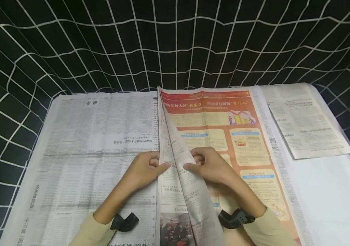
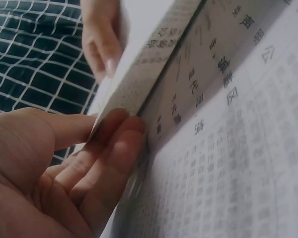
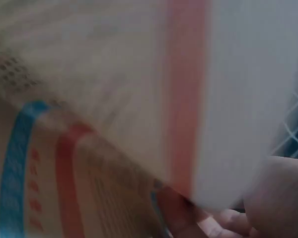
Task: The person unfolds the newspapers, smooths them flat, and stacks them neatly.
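A newspaper sheet (image 1: 248,153) with an orange-red printed page lies in front of me, its left part turned over into a narrow, slanting flap (image 1: 190,184). My left hand (image 1: 145,171) pinches the sheet's left edge between thumb and fingers; the left wrist view shows the paper edge (image 2: 131,91) between them. On the flap's right side, my right hand (image 1: 213,165) pinches the paper, thumb on top and the other fingers partly hidden behind it. In the right wrist view the raised paper (image 3: 114,74) is blurred and covers much of that hand (image 3: 283,198).
Under the left hand spreads another open newspaper (image 1: 85,136) with grey print. A folded newspaper (image 1: 313,126) lies at the far right on the white tabletop (image 1: 332,194). White netting (image 1: 175,48) over a dark backing borders the table's back and sides.
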A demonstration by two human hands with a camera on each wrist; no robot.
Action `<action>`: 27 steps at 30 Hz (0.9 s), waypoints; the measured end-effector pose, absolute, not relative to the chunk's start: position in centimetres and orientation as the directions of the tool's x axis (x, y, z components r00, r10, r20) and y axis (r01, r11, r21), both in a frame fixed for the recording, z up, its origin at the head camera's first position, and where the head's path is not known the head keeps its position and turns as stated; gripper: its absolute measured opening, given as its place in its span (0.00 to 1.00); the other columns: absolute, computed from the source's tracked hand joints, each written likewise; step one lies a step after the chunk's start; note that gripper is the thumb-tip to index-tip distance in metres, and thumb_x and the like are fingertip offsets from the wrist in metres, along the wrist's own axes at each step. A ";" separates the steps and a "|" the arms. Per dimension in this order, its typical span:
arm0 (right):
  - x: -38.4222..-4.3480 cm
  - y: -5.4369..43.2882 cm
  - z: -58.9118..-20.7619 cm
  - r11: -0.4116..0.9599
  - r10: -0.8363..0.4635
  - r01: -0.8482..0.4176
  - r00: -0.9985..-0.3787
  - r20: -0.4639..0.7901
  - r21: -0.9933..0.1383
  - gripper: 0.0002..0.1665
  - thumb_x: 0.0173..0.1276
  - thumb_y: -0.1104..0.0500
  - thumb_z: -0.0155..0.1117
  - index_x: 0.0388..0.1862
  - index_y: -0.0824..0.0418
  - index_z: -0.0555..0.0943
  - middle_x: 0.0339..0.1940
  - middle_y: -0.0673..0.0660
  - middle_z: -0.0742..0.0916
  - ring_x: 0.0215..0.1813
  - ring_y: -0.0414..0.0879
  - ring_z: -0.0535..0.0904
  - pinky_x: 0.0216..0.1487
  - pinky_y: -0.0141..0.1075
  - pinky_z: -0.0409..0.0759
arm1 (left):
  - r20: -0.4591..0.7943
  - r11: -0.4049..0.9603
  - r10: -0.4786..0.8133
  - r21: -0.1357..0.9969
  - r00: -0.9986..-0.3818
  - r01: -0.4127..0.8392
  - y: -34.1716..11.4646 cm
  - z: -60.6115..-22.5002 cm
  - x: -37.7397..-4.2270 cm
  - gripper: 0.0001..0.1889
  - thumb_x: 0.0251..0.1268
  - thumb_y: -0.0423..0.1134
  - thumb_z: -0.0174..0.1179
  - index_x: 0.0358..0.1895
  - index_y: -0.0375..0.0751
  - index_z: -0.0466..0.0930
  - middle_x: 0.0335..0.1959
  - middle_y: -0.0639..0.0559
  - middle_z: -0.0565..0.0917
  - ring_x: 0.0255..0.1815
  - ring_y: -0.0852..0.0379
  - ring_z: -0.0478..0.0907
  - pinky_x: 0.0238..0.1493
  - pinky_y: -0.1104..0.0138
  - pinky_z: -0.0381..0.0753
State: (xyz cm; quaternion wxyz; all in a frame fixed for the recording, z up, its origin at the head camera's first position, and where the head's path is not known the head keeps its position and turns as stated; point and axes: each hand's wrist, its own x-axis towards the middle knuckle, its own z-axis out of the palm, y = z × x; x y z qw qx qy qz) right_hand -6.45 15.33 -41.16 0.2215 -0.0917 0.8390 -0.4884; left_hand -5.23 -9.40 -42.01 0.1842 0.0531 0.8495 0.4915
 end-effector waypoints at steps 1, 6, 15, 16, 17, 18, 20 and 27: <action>-6.4 15.8 -41.0 0.511 -0.360 0.073 -0.887 -0.291 -0.857 0.16 0.71 0.57 0.73 0.52 0.65 0.86 0.32 0.55 0.91 0.31 0.43 0.84 0.34 0.33 0.83 | -0.255 0.501 0.279 0.861 -0.926 -0.086 -9.5 -42.2 -5.3 0.09 0.72 0.47 0.69 0.39 0.45 0.86 0.13 0.60 0.70 0.18 0.63 0.67 0.23 0.72 0.65; -5.9 17.9 -40.6 0.460 -0.315 0.155 -0.892 -0.324 -0.874 0.16 0.73 0.56 0.73 0.50 0.67 0.85 0.33 0.57 0.91 0.31 0.46 0.86 0.35 0.35 0.86 | -0.272 0.401 0.326 0.907 -0.905 -0.128 -10.7 -43.0 -5.3 0.11 0.74 0.48 0.67 0.43 0.43 0.88 0.21 0.55 0.86 0.21 0.61 0.77 0.25 0.71 0.73; -4.9 21.3 -40.8 0.325 -0.223 0.277 -0.907 -0.358 -0.904 0.24 0.78 0.59 0.67 0.66 0.71 0.77 0.43 0.63 0.91 0.35 0.50 0.93 0.36 0.45 0.92 | -0.346 0.158 0.373 0.938 -0.861 -0.309 -12.7 -44.0 -5.2 0.22 0.76 0.40 0.66 0.64 0.28 0.79 0.48 0.34 0.92 0.36 0.48 0.93 0.36 0.62 0.92; -4.8 21.6 -40.8 0.328 -0.210 0.273 -0.912 -0.352 -0.904 0.25 0.77 0.59 0.67 0.67 0.71 0.76 0.44 0.63 0.91 0.36 0.48 0.92 0.37 0.44 0.92 | -0.347 0.148 0.366 0.938 -0.864 -0.314 -12.9 -44.0 -5.1 0.22 0.75 0.39 0.66 0.63 0.26 0.79 0.48 0.34 0.91 0.36 0.49 0.93 0.36 0.63 0.92; -4.8 21.9 -40.8 0.331 -0.199 0.266 -0.918 -0.343 -0.905 0.26 0.77 0.59 0.67 0.68 0.71 0.75 0.46 0.63 0.90 0.36 0.47 0.92 0.37 0.42 0.92 | -0.349 0.138 0.358 0.937 -0.866 -0.321 -13.0 -44.0 -5.0 0.22 0.75 0.38 0.66 0.63 0.26 0.79 0.48 0.33 0.91 0.36 0.49 0.93 0.35 0.63 0.92; -4.7 22.2 -40.8 0.335 -0.188 0.257 -0.924 -0.332 -0.906 0.27 0.77 0.60 0.67 0.68 0.72 0.75 0.47 0.63 0.90 0.37 0.45 0.91 0.37 0.40 0.92 | -0.350 0.132 0.352 0.937 -0.868 -0.324 -13.1 -44.0 -5.0 0.22 0.74 0.38 0.67 0.63 0.26 0.79 0.48 0.33 0.91 0.36 0.49 0.93 0.35 0.63 0.92; -4.6 22.8 -40.8 0.329 -0.175 0.257 -0.929 -0.326 -0.909 0.29 0.76 0.60 0.68 0.70 0.73 0.74 0.47 0.62 0.89 0.38 0.43 0.91 0.38 0.39 0.91 | -0.354 0.121 0.345 0.935 -0.869 -0.333 -13.3 -44.0 -4.9 0.22 0.73 0.37 0.68 0.63 0.25 0.79 0.49 0.32 0.91 0.37 0.49 0.93 0.36 0.63 0.92; -4.3 24.6 -40.5 0.270 -0.206 0.292 -0.913 -0.351 -0.918 0.33 0.76 0.59 0.69 0.72 0.73 0.70 0.44 0.48 0.91 0.41 0.43 0.92 0.41 0.39 0.92 | -0.382 0.114 0.300 0.924 -0.874 -0.365 -14.4 -43.9 -4.5 0.22 0.73 0.37 0.68 0.62 0.23 0.80 0.48 0.34 0.91 0.39 0.49 0.93 0.41 0.61 0.93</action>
